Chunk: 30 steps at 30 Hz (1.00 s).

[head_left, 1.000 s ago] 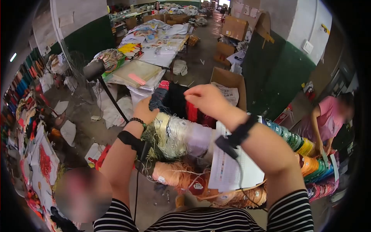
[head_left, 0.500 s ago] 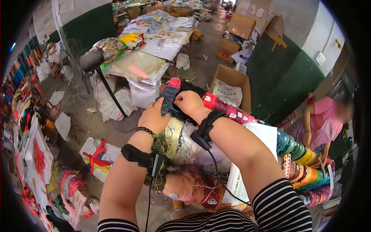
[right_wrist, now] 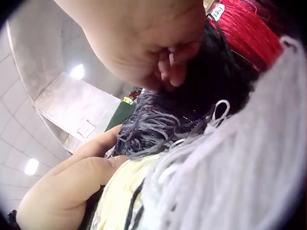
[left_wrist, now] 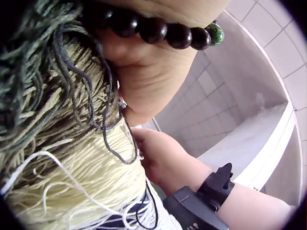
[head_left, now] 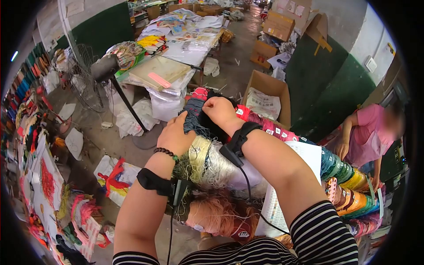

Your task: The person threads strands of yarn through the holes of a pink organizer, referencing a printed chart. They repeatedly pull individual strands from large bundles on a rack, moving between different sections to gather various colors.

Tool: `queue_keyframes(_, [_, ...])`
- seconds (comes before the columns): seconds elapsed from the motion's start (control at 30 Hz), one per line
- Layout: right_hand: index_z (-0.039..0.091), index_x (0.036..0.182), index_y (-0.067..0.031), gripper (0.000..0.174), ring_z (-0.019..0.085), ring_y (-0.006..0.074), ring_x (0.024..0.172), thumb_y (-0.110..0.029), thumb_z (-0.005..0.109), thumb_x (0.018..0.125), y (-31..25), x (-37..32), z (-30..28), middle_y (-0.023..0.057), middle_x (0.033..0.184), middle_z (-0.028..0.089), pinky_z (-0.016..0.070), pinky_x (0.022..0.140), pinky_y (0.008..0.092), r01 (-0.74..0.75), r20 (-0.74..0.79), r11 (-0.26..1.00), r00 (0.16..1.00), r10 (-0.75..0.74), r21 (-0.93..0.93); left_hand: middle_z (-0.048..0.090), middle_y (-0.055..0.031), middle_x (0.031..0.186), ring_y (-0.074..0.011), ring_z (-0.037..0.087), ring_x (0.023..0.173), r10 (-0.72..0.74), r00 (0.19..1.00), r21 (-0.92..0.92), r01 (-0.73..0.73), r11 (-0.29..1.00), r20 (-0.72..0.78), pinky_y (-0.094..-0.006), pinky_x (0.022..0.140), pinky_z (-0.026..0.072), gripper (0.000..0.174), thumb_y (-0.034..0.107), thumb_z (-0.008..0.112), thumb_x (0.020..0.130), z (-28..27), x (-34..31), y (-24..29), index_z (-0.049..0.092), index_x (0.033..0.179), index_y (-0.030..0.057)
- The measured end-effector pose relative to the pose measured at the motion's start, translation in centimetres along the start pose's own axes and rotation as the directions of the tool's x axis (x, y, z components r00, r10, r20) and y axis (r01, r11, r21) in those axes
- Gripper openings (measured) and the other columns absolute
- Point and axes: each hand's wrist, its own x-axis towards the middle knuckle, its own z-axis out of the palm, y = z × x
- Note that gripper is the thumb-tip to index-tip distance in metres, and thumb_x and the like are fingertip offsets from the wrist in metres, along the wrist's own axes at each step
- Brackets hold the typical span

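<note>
Skeins of embroidery thread hang side by side along a rail in front of me. My left hand rests on the slate-grey thread, its thumb and forefinger spread across it in the right wrist view. Beside it, my right hand has its fingers curled at the black thread and pinches into it. Cream thread and white thread lie nearer to me, with loose strands. In the left wrist view, olive-brown thread is below the left wrist. Red thread with a paper tag adjoins the black.
A printed sheet lies over skeins under my right forearm. Peach thread hangs below. A cardboard box stands beyond the rail, a fan pole to the left. Another person in pink works at the right.
My right hand has come down from above the skeins onto the black thread. My left hand has settled on the slate-grey thread. The head view has shifted slightly.
</note>
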Motion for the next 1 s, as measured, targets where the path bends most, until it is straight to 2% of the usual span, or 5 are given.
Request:
queue_keyframes(0.17, [0.071, 0.079, -0.0079, 0.012, 0.065, 0.0318, 0.078, -0.016, 0.062, 0.076, 0.8, 0.8, 0.3, 0.0151, 0.082, 0.068, 0.0509, 0.074, 0.0404, 0.017, -0.06, 0.999, 0.998, -0.02, -0.04, 0.051, -0.017, 0.134, -0.0329, 0.053, 0.119, 0.004, 1.0, 0.023, -0.004, 1.0, 0.017, -0.0416, 0.099, 0.0438, 0.068, 0.029, 0.06, 0.08, 0.0, 0.1, -0.1, 0.04, 0.143, 0.0135])
queue_keyframes(0.27, [0.07, 0.08, -0.0084, 0.012, 0.065, 0.0319, 0.077, -0.015, 0.062, 0.074, 0.9, 0.7, -0.7, 0.0153, 0.079, 0.066, 0.0505, 0.072, 0.0397, -0.099, 0.019, 0.989, 0.995, 0.098, 0.11, 0.051, -0.0179, 0.133, -0.0328, 0.052, 0.12, 0.006, 1.0, 0.007, -0.006, 1.0, 0.005, -0.0407, 0.1, 0.0432, 0.068, 0.028, 0.061, 0.079, 0.0, 0.1, -0.2, 0.041, 0.142, 0.0129])
queue_keyframes(0.4, [0.067, 0.079, -0.0057, 0.005, 0.061, 0.012, 0.066, -0.009, 0.063, 0.081, 1.2, 0.5, -1.3, 0.0034, 0.074, 0.066, 0.0462, 0.055, 0.0279, -0.262, 0.145, 0.874, 0.964, 0.221, 0.41, 0.053, -0.02, 0.131, -0.0326, 0.052, 0.121, 0.005, 1.0, -0.014, -0.006, 1.0, -0.013, -0.0387, 0.101, 0.0421, 0.067, 0.028, 0.063, 0.078, 0.1, 0.0, -0.2, 0.044, 0.141, 0.0117])
queue_keyframes(0.63, [0.063, 0.086, -0.0089, 0.006, 0.062, 0.0106, 0.067, -0.013, 0.062, 0.089, 0.3, -0.1, -2.2, 0.0023, 0.084, 0.066, 0.0484, 0.058, 0.0253, -0.413, 0.318, 0.688, 0.909, 0.271, 0.597, 0.051, -0.0166, 0.135, -0.0326, 0.052, 0.12, -0.016, 0.999, 0.031, 0.015, 0.999, 0.033, -0.0421, 0.1, 0.0441, 0.068, 0.028, 0.06, 0.08, -0.2, 0.1, 0.0, 0.04, 0.143, 0.0136])
queue_keyframes(1.0, [0.062, 0.085, -0.0103, 0.009, 0.06, 0.012, 0.067, -0.018, 0.063, 0.089, 0.2, 0.1, -1.4, -0.0006, 0.078, 0.059, 0.0483, 0.058, 0.0265, -0.51, 0.353, 0.637, 0.86, 0.368, 0.579, 0.05, -0.0167, 0.135, -0.0333, 0.052, 0.121, -0.025, 0.999, 0.033, 0.023, 0.999, 0.041, -0.0424, 0.1, 0.0441, 0.068, 0.028, 0.06, 0.08, -0.4, 0.0, 0.2, 0.04, 0.143, 0.0137])
